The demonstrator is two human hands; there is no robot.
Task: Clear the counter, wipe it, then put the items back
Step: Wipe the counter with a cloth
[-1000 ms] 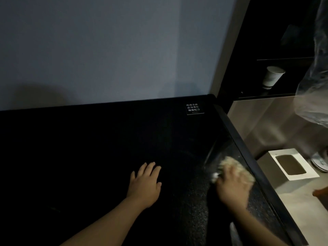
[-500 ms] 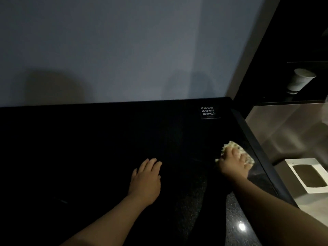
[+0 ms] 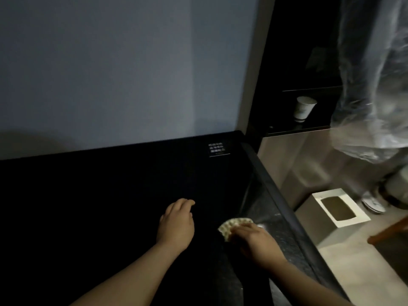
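Observation:
The black counter [image 3: 99, 206] fills the lower left, dark and bare of items. My right hand [image 3: 257, 241] presses a pale waffle-textured cloth [image 3: 231, 225] flat against the counter near its right edge, fingers lying over the cloth. My left hand [image 3: 175, 224] rests on the counter just left of it, fingers loosely bent and holding nothing. A wet sheen shows on the speckled surface beside the cloth.
A small black label [image 3: 217, 149] sits at the counter's far right corner. Beyond the raised right edge stands a white-topped bin [image 3: 340, 209] on a lower grey surface. A white cup [image 3: 304, 109] sits on a dark shelf. Clear plastic sheeting [image 3: 373, 96] hangs at right.
My right hand has drawn the cloth back toward me and slightly left along the counter's right side. My left hand has stayed in place, its fingers curling a little.

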